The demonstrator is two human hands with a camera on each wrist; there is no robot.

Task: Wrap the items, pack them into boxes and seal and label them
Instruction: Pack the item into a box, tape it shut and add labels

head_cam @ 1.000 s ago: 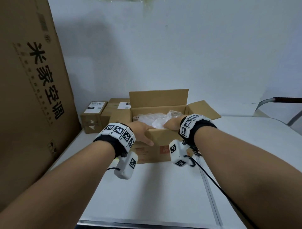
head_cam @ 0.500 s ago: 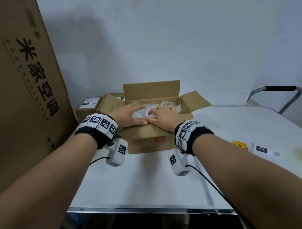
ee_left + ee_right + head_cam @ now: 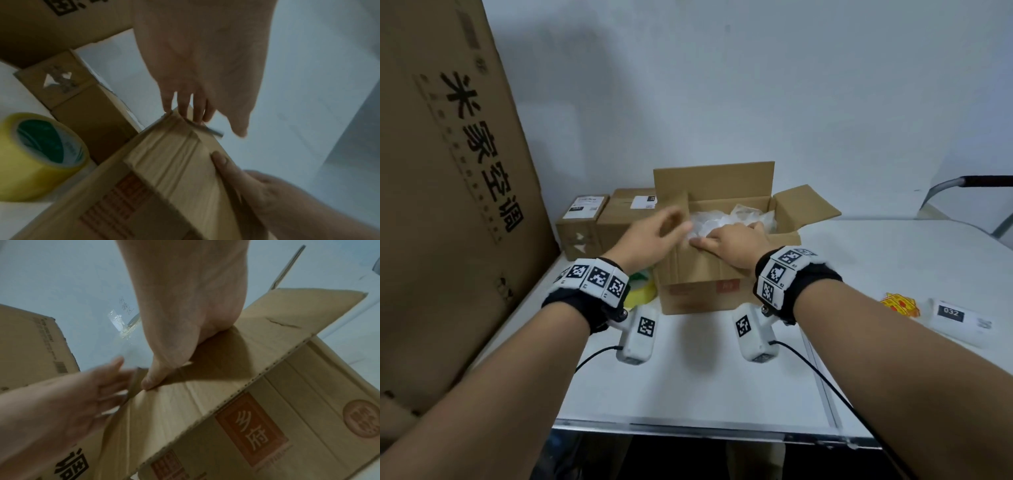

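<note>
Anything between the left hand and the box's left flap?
Nothing visible. The left hand is open right at the left flap, fingers on its edge. The right hand holds the near flap down over the bubble wrap.

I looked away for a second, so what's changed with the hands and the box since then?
The left hand has lifted off the near flap and moved left to the side flap, fingers open. The right hand still presses that flap down. The open box and tape roll haven't moved.
</note>
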